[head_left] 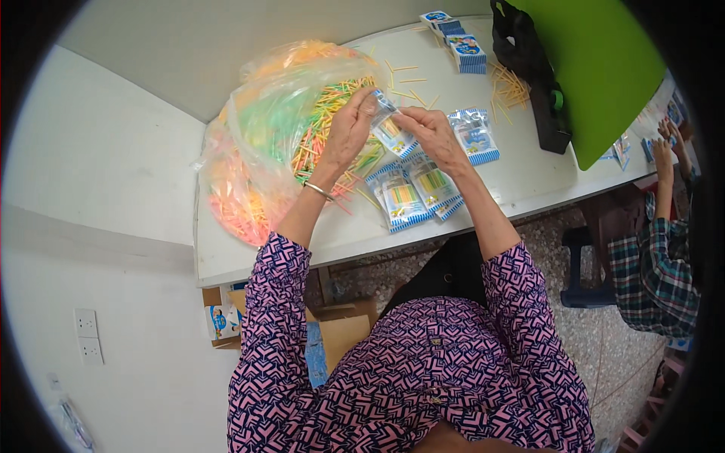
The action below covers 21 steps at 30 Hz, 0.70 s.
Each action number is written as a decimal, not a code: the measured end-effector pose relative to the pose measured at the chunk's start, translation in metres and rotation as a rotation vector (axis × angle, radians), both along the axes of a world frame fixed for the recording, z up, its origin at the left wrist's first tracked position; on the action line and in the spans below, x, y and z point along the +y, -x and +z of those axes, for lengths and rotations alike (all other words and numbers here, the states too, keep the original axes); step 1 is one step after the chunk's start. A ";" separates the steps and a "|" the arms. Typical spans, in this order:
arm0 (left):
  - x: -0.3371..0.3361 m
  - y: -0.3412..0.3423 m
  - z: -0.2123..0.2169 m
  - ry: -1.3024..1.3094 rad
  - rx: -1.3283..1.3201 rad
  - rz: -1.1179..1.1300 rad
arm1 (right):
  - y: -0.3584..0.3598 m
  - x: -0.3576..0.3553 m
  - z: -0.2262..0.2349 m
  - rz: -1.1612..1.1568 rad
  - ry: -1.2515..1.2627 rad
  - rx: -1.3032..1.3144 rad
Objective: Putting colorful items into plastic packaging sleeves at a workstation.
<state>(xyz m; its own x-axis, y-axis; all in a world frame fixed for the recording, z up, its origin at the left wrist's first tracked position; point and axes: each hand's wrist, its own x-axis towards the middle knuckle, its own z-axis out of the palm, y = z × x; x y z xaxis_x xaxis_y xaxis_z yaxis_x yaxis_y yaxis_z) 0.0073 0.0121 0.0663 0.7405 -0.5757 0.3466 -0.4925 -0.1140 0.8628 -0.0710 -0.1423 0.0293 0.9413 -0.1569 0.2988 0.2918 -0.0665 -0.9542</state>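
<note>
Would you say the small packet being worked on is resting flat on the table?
No, the small packet is held up between the left hand and the right hand, above the filled packets lying on the white table.

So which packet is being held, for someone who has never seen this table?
On the white table, right of the big bag of coloured sticks, flat packets lie in a pile. The held packet is the only one lifted above them, pinched between left hand and right hand.

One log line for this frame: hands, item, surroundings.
left hand: grips small clear blue-edged packet | right hand: pinches same packet | filled packets: on white table | large clear bag of coloured sticks: left
</note>
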 end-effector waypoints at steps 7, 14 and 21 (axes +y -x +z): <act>-0.001 0.006 0.009 -0.005 0.096 -0.075 | 0.000 -0.006 -0.009 0.193 -0.316 0.128; -0.014 0.009 0.007 0.011 0.143 -0.192 | 0.007 -0.025 -0.014 0.337 -0.233 0.257; -0.023 0.017 0.011 -0.053 0.130 -0.290 | 0.026 -0.034 -0.010 0.292 -0.231 0.235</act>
<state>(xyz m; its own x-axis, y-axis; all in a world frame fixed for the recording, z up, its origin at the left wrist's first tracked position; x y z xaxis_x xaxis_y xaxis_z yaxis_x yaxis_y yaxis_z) -0.0097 -0.0113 0.0775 0.5794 -0.7839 0.2233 -0.3968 -0.0319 0.9174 -0.0967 -0.1758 0.0196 0.9943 0.0880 0.0597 0.0401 0.2095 -0.9770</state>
